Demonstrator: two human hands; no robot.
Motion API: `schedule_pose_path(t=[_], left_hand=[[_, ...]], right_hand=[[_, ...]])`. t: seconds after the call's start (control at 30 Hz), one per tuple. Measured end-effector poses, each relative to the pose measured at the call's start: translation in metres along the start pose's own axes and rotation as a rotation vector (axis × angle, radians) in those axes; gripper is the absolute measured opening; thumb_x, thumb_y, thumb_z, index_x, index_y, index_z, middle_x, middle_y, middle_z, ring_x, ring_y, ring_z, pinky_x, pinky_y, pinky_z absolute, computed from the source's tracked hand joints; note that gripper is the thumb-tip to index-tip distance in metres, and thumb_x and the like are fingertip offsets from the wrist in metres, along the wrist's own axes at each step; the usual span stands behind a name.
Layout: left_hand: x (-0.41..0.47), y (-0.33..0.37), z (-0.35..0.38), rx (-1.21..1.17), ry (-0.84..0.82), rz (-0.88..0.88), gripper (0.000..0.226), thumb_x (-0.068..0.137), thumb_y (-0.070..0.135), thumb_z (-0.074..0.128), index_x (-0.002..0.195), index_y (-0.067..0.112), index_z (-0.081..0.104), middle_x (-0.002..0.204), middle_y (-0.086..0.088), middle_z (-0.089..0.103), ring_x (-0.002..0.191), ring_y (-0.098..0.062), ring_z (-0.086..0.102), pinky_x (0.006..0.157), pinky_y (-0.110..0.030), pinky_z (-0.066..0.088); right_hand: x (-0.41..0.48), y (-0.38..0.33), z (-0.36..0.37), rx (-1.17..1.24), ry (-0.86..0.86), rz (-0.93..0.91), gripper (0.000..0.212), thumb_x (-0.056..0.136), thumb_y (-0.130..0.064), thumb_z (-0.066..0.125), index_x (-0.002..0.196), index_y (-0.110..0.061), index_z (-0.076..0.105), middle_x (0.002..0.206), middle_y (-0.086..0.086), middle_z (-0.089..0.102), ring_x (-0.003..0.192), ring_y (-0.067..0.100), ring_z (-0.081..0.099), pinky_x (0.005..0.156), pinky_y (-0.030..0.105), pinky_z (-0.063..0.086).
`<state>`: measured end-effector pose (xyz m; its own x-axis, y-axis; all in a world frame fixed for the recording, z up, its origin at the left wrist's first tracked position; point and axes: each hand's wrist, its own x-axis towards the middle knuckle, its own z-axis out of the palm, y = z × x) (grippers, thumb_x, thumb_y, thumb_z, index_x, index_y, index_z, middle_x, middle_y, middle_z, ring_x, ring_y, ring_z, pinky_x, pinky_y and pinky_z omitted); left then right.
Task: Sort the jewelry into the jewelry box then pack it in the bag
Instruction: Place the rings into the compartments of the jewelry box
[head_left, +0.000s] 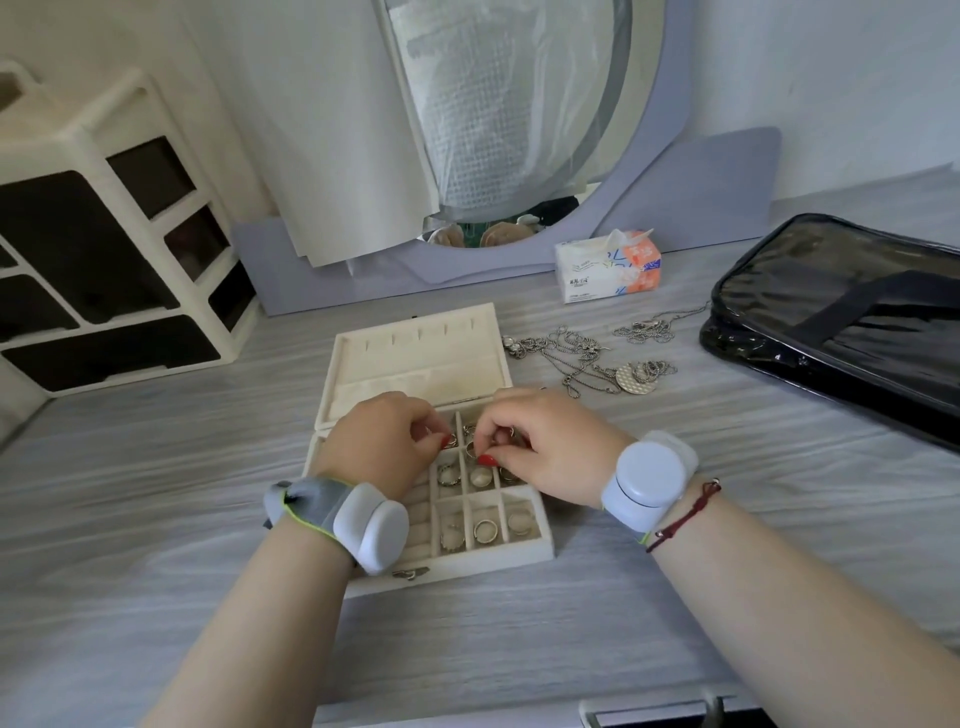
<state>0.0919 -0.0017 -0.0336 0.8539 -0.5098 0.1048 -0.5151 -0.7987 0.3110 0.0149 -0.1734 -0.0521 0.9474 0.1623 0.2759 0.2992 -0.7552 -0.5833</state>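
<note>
Right hand: fingers curled, thumb and fingertips pinched on a small silver ring above the upper compartments.
Left hand: fingers curled tight with the thumb tip against them, just beside the right hand. Whether they hold anything cannot be told.
Cream velvet-lined jewelry box: under both hands, lid open and leaning back, grid compartments exposed.
Silver rings: several, one to a compartment, in the middle and near rows.
Silver chain necklaces: tangled loose on the grey wood-grain tabletop, right of the lid.
Black glossy zip bag: lying flat, far right, apart from the box.
White tissue packet: behind the necklaces, in front of the round mirror.
Cream plastic drawer organiser: far left.
</note>
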Motion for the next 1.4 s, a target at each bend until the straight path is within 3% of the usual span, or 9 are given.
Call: schedule_pose_path(t=[0.13, 0.23, 0.3, 0.4, 0.53, 0.7, 0.9, 1.1, 1.4], left_hand=[[-0.016, -0.011, -0.009, -0.102, 0.108, 0.011, 0.012, 0.085, 0.026, 0.061, 0.083, 0.035, 0.068, 0.082, 0.012, 0.06, 0.074, -0.005, 0.055, 0.071, -0.026, 0.046], [-0.026, -0.029, -0.014, -0.155, 0.208, 0.008, 0.015, 0.085, 0.018, 0.061, 0.088, 0.03, 0.069, 0.091, 0.011, 0.059, 0.084, -0.008, 0.054, 0.077, -0.024, 0.042], [-0.033, -0.042, -0.015, -0.227, 0.243, -0.03, 0.018, 0.085, 0.014, 0.062, 0.093, 0.028, 0.069, 0.095, 0.011, 0.057, 0.091, -0.01, 0.054, 0.083, -0.026, 0.042], [-0.042, -0.056, -0.014, -0.429, 0.254, -0.123, 0.025, 0.086, 0.011, 0.06, 0.104, 0.028, 0.066, 0.101, 0.013, 0.052, 0.097, -0.013, 0.055, 0.085, -0.023, 0.04], [-0.045, -0.067, -0.011, -0.737, 0.248, -0.262, 0.033, 0.089, 0.015, 0.056, 0.117, 0.033, 0.058, 0.126, 0.006, 0.048, 0.099, -0.003, 0.049, 0.083, -0.019, 0.033], [-0.045, -0.081, 0.002, -0.989, 0.25, -0.262, 0.04, 0.092, 0.004, 0.05, 0.128, 0.021, 0.052, 0.128, 0.002, 0.054, 0.116, -0.005, 0.048, 0.082, -0.007, 0.035], [-0.04, -0.093, 0.013, -1.064, 0.249, -0.296, 0.049, 0.087, -0.004, 0.043, 0.124, 0.027, 0.055, 0.123, 0.005, 0.061, 0.117, -0.008, 0.055, 0.1, -0.03, 0.043], [-0.034, -0.101, 0.021, -0.986, 0.255, -0.306, 0.05, 0.086, -0.004, 0.044, 0.125, 0.025, 0.053, 0.122, 0.003, 0.061, 0.117, -0.011, 0.055, 0.103, -0.031, 0.04], [-0.036, -0.107, 0.019, -0.954, 0.186, -0.213, 0.056, 0.085, -0.01, 0.044, 0.122, 0.031, 0.052, 0.132, -0.004, 0.056, 0.125, -0.015, 0.049, 0.111, -0.037, 0.035]], right_hand=[[0.0, -0.007, 0.002, -0.009, 0.003, 0.004, 0.009, 0.082, -0.012, 0.063, 0.087, -0.018, 0.068, 0.073, -0.017, 0.046, 0.071, -0.001, 0.046, 0.068, 0.011, 0.034], [0.005, -0.013, 0.003, -0.03, -0.001, 0.008, 0.008, 0.083, -0.013, 0.063, 0.086, -0.019, 0.069, 0.072, -0.017, 0.047, 0.075, 0.005, 0.047, 0.071, 0.02, 0.039], [0.007, -0.021, 0.008, -0.016, 0.005, 0.006, 0.009, 0.082, -0.013, 0.064, 0.086, -0.018, 0.069, 0.073, -0.015, 0.05, 0.075, 0.006, 0.048, 0.069, 0.017, 0.039], [0.01, -0.03, 0.017, -0.068, -0.04, 0.021, 0.008, 0.083, -0.014, 0.063, 0.087, -0.019, 0.069, 0.076, -0.01, 0.054, 0.076, 0.006, 0.049, 0.067, 0.018, 0.036], [0.01, -0.035, 0.022, -0.114, -0.046, 0.079, 0.008, 0.082, -0.015, 0.063, 0.084, -0.022, 0.066, 0.07, -0.016, 0.049, 0.072, 0.006, 0.048, 0.069, 0.023, 0.04], [0.011, -0.042, 0.018, -0.219, -0.096, 0.111, 0.01, 0.083, -0.012, 0.058, 0.086, -0.017, 0.066, 0.067, -0.019, 0.044, 0.067, 0.001, 0.045, 0.063, 0.019, 0.035], [0.014, -0.049, 0.019, -0.327, -0.13, 0.112, 0.009, 0.083, -0.015, 0.059, 0.085, -0.017, 0.067, 0.064, -0.019, 0.041, 0.074, 0.011, 0.047, 0.067, 0.023, 0.034], [0.015, -0.049, 0.02, -0.302, -0.17, 0.2, 0.009, 0.084, -0.016, 0.059, 0.085, -0.019, 0.067, 0.078, -0.011, 0.054, 0.076, 0.01, 0.052, 0.074, 0.027, 0.047], [0.005, -0.041, 0.02, -0.103, -0.107, 0.284, 0.017, 0.084, -0.014, 0.059, 0.083, -0.032, 0.061, 0.074, -0.016, 0.054, 0.063, 0.0, 0.049, 0.065, 0.019, 0.042]])
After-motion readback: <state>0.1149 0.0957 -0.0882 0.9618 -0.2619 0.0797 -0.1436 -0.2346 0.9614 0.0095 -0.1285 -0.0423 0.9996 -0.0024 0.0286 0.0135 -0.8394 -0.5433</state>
